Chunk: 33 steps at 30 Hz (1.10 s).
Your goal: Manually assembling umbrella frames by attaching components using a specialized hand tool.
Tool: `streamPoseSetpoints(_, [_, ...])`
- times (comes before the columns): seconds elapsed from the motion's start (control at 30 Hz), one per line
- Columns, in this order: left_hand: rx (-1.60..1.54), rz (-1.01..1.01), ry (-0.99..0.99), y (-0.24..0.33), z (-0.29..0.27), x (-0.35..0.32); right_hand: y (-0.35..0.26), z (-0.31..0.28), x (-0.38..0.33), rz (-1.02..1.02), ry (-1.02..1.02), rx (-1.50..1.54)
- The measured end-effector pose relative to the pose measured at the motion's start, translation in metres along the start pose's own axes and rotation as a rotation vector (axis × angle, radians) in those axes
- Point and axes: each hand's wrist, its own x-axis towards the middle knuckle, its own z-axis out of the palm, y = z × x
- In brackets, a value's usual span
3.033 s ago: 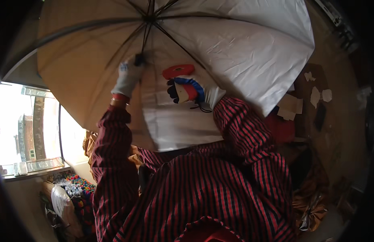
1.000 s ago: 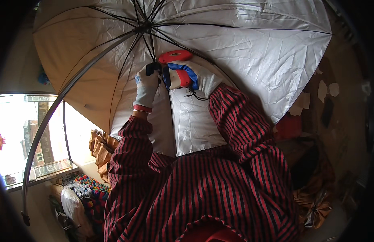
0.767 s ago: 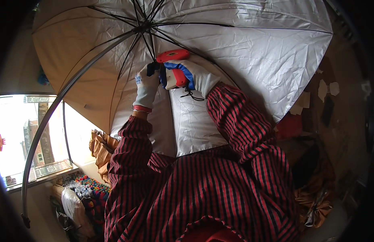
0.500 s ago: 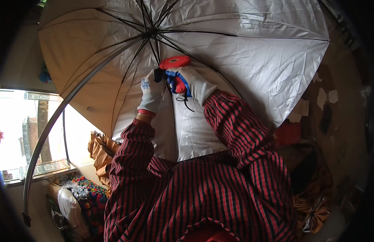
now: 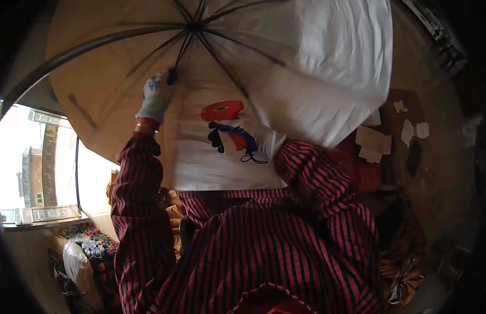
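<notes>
An open umbrella point(image 5: 332, 78) spreads before me with its silvery inner side and dark ribs facing up. Its long dark shaft point(image 5: 75, 49) curves off to the left from the hub point(image 5: 194, 26). My left hand point(image 5: 155, 99), in a white glove with dark fingertips, is closed on a rib just below the hub. Lower and to the right, my right hand point(image 5: 248, 135), gloved in white and blue, grips a red handheld tool point(image 5: 222, 111). The tool has a flat rounded head, and a thin black cord loop hangs by the hand. Motion smears parts of the canopy.
A bright window point(image 5: 39, 162) with a sill lies at the left. Below it are a colourful knitted cloth point(image 5: 96, 240) and a clear plastic-wrapped bundle point(image 5: 80, 267). Paper scraps point(image 5: 374, 144) lie at the right, above a crumpled brown bag point(image 5: 402, 280).
The umbrella has turned clockwise, its shaft swinging up on the left. My left hand has moved up and left with it, while my right hand has dropped lower with the red tool.
</notes>
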Motion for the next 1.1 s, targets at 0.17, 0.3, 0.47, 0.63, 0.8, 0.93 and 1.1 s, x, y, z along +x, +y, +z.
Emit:
streamPoseSetpoints(0.17, [-0.233, 0.066, 0.539, -0.011, 0.0, -0.006, 0.002, 0.015, -0.001, -0.113, -0.045, -0.071])
streamPoseSetpoints(0.3, [-0.992, -0.045, 0.293, 0.065, 0.04, -0.066, 0.024, -0.013, 0.006, -0.553, 0.303, -0.102])
streamPoseSetpoints(0.47, [-0.444, -0.223, -0.094, 0.095, 0.081, -0.106, 0.016, -0.027, -0.001, -0.738, 0.589, -0.426])
streamPoseSetpoints(0.63, [-0.655, -0.236, -0.057, 0.091, 0.089, -0.106, -0.019, -0.015, -0.011, -1.049, 0.808, -0.495])
streamPoseSetpoints(0.8, [-0.686, -0.228, -0.025, 0.104, 0.09, -0.108, -0.011, -0.037, -0.012, -1.17, 0.71, -0.878])
streamPoseSetpoints(0.93, [-0.239, -0.178, -0.166, 0.085, 0.074, -0.103, 0.016, -0.046, -0.011, -0.843, 0.621, -0.894])
streamPoseSetpoints(1.1, [-0.423, -0.16, -0.276, 0.076, 0.056, -0.101, 0.022, -0.031, 0.002, -0.626, 0.56, -0.856])
